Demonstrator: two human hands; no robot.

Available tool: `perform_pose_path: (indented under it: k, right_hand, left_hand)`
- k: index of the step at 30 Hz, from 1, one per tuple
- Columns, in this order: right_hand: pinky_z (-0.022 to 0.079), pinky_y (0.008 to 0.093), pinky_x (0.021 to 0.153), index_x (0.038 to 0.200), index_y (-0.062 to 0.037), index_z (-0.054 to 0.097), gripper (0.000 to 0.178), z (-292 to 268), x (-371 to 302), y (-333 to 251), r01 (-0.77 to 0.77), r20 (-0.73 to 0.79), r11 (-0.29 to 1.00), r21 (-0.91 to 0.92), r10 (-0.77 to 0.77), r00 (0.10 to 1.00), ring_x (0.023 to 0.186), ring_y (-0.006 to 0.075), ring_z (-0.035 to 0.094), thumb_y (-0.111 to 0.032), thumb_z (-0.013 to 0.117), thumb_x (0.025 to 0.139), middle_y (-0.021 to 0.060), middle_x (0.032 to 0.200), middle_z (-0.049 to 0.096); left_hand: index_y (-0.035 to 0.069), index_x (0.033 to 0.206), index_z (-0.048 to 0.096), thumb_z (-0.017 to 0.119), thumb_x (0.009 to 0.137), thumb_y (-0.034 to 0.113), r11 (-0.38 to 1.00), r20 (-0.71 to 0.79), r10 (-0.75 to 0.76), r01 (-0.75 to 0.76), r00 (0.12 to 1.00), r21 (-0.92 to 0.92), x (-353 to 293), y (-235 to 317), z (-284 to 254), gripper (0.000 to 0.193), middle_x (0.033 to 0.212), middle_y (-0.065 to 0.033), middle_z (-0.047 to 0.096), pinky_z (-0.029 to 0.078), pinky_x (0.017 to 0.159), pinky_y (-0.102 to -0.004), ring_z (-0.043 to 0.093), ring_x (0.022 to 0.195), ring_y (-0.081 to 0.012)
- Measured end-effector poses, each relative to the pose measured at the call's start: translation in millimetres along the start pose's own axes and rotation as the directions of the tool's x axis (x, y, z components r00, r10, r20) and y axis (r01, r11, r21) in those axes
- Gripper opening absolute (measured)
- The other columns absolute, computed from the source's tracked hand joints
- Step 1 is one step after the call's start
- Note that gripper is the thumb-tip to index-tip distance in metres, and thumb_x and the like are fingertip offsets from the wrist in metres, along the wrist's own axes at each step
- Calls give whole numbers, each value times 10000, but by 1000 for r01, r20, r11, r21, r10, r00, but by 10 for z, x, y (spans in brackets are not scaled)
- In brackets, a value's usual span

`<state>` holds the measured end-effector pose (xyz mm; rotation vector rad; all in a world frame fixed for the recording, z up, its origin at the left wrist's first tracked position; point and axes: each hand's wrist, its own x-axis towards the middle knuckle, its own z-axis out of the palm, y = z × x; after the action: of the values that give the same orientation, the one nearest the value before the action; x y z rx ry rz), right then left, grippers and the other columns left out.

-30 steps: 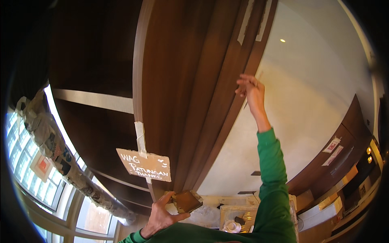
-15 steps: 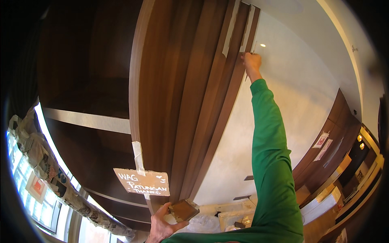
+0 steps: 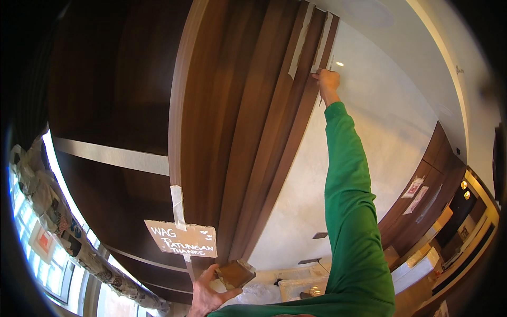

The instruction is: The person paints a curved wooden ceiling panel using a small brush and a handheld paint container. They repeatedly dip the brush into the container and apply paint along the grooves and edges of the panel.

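My right arm, in a green sleeve, reaches up along a fluted brown wood panel (image 3: 252,132). High on the panel's right edge, my right hand (image 3: 328,82) is closed around a thin stick-like tool (image 3: 320,101); its tip is too small to make out. The hand is by the lower end of a pale strip of tape (image 3: 322,42); a second strip (image 3: 301,42) runs to its left. Low in the picture, my left hand (image 3: 206,294) grips a small brown box-like piece (image 3: 235,274) with pale, rough edges, thumb and fingers on opposite sides.
A handwritten cardboard sign (image 3: 182,239) is taped to the cabinet edge at left. Dark shelves (image 3: 111,156) stand beside it. Plastic-wrapped items (image 3: 301,288) lie below. A wrapped roll or pole (image 3: 79,245) slants before the window. A pale wall (image 3: 385,142) is at right.
The view has shifted slightly, moving most things a little left. My right hand stays at the panel's edge, lying marginally lower against the tape. My left hand still grips the brown piece.
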<state>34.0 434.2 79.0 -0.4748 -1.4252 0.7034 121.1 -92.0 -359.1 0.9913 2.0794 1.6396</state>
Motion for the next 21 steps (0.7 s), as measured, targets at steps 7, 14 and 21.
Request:
perform_pose_path:
  k: [7, 14, 21]
  right_hand:
    - [418, 292, 472, 985, 73, 668, 204, 74, -209, 34, -120, 72, 975, 189, 108, 991, 686, 192, 665, -86, 592, 882, 185, 898, 712]
    - [315, 213, 435, 1055, -8, 666, 238, -224, -252, -136, -263, 297, 942, 207, 195, 935, 559, 88, 452, -193, 542, 972, 162, 1047, 705]
    - [300, 218, 414, 1150, -30, 602, 227, -94, -350, -192, -356, 239, 897, 263, 297, 924, 559, 102, 474, -148, 549, 963, 150, 1014, 692]
  left_hand:
    - [-89, 1299, 568, 951, 616, 370, 998, 8, 42, -41, 999, -57, 25, -110, 48, 907, 1140, -231, 695, 544, 959, -400, 684, 1077, -314]
    - [-91, 1283, 580, 955, 613, 369, 997, 4, 55, -55, 998, -50, 53, -62, 75, 895, 1113, -241, 701, 546, 950, -397, 691, 1063, -320]
    - [-90, 1281, 580, 956, 615, 360, 997, 11, 68, -67, 998, -46, 63, -26, 87, 887, 1107, -244, 706, 549, 943, -399, 700, 1049, -318]
